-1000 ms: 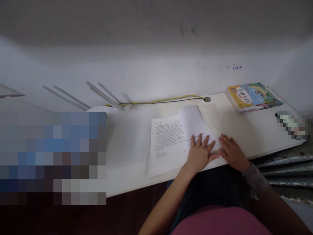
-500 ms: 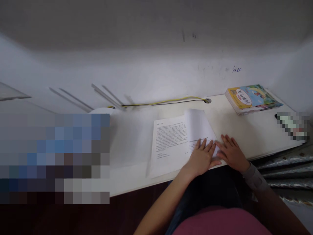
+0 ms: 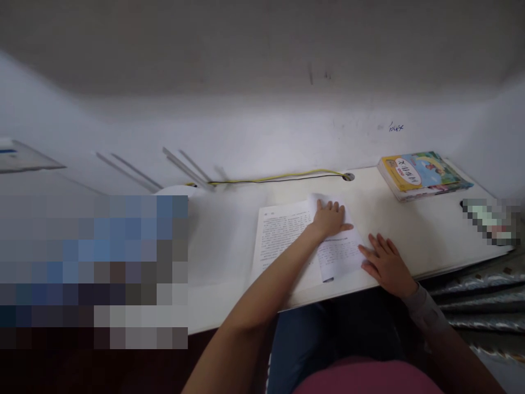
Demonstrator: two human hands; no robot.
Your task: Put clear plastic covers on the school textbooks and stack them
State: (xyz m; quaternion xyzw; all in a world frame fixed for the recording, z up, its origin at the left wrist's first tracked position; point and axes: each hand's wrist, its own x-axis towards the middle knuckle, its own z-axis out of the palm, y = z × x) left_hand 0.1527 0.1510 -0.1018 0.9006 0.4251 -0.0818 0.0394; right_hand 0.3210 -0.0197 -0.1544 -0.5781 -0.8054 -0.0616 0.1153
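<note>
Printed paper sheets (image 3: pixel 283 224) lie on the white desk, with a narrower folded sheet (image 3: pixel 340 254) over their right side. My left hand (image 3: pixel 329 218) rests flat on the upper part of the folded sheet, fingers spread and pointing away from me. The left forearm crosses the lower part of the printed text and hides some of it. My right hand (image 3: pixel 388 265) lies with its fingers apart at the right edge of the folded sheet, its fingertips close to the paper. A grey band is around the right wrist.
Several books (image 3: pixel 424 172) are stacked at the back right. A phone-like object (image 3: pixel 488 221), partly pixelated, lies by the right edge. Yellow and black cables (image 3: pixel 279 179) run along the wall into a desk hole (image 3: pixel 348 177). A pixelated area covers the left.
My left hand has moved up the folded sheet, away from me, uncovering printed lines on its lower part. My right hand has stayed near the sheet's right edge.
</note>
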